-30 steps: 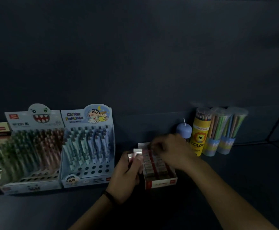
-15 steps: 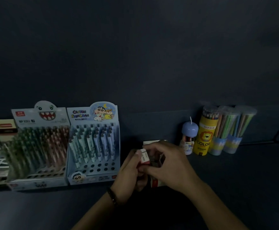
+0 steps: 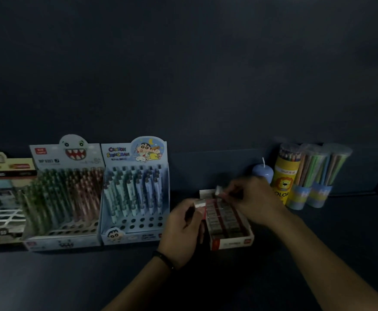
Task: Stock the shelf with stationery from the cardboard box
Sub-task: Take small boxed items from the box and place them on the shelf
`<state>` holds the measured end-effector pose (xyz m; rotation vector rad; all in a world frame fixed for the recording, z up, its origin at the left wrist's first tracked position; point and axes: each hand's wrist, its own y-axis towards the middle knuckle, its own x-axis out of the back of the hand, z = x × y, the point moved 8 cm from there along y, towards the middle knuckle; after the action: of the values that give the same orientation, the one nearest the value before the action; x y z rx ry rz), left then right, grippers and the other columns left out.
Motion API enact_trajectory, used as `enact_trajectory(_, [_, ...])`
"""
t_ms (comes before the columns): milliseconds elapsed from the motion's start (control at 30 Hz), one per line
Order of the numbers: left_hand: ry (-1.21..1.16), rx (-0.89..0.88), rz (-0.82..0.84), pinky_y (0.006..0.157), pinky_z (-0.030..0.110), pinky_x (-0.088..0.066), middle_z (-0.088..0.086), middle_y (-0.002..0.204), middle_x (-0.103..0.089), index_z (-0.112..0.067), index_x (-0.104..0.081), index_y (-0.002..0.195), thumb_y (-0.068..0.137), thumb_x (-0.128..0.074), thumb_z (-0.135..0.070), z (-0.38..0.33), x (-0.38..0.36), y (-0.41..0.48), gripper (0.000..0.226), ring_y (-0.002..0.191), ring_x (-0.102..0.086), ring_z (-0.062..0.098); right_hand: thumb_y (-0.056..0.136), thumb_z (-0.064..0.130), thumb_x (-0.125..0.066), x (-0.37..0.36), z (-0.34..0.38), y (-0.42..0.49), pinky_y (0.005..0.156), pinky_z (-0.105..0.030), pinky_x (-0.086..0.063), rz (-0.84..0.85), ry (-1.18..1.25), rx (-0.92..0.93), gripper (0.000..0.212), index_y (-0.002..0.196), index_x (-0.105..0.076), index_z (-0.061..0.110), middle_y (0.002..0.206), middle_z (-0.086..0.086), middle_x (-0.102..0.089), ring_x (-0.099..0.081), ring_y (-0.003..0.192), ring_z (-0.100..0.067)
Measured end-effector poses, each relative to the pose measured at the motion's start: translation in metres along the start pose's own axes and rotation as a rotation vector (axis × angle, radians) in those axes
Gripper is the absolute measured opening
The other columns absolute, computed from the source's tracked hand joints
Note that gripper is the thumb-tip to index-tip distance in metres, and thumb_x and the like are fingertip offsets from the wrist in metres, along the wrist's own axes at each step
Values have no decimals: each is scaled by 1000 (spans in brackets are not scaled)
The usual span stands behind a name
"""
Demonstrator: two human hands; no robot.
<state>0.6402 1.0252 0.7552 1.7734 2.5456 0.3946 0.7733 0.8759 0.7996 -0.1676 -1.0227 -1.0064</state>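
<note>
A small eraser (image 3: 219, 190) is pinched by the right hand (image 3: 255, 200), fingertips closed on it; the open eraser box (image 3: 230, 241) lies directly beneath that grip, long axis running front to back; the left hand (image 3: 181, 230), its grip curled round a second eraser (image 3: 199, 203), sits just beside the box's left wall; a pen display (image 3: 136, 194) stands farther left on the shelf (image 3: 318, 254).

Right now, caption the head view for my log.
Left hand and right hand each hold a small block at the red-fronted box, between the cartoon pen display and pencil tubes.
</note>
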Motion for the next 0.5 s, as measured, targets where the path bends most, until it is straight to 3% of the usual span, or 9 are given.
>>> enact_trajectory(167, [83, 29, -34, 72, 35, -62, -2, 97, -76, -22, -68, 110, 104, -57, -7, 17, 2, 4, 19, 84, -73, 14, 93, 27, -77, -32, 11, 12, 82, -27, -59, 161, -193, 68, 8, 99, -81, 26, 98, 12, -77, -71, 90, -4])
enact_trajectory(300, [42, 72, -57, 70, 44, -63, 2, 94, -75, -22, -65, 110, 104, -59, -8, 27, 2, 5, 17, 78, -71, 20, 94, 21, -75, -47, 12, 17, 84, -27, -56, 198, -242, 125, 12, 103, -82, 26, 108, 9, -72, -68, 97, -8])
enact_trajectory(500, [39, 76, -71, 69, 27, -58, -1, 95, -75, -17, -65, 109, 104, -58, -6, 25, 1, 5, 14, 80, -72, 11, 95, 20, -73, -52, 7, 15, 82, -25, -50, 160, -270, 148, 16, 103, -83, 30, 112, 8, -67, -64, 101, -11])
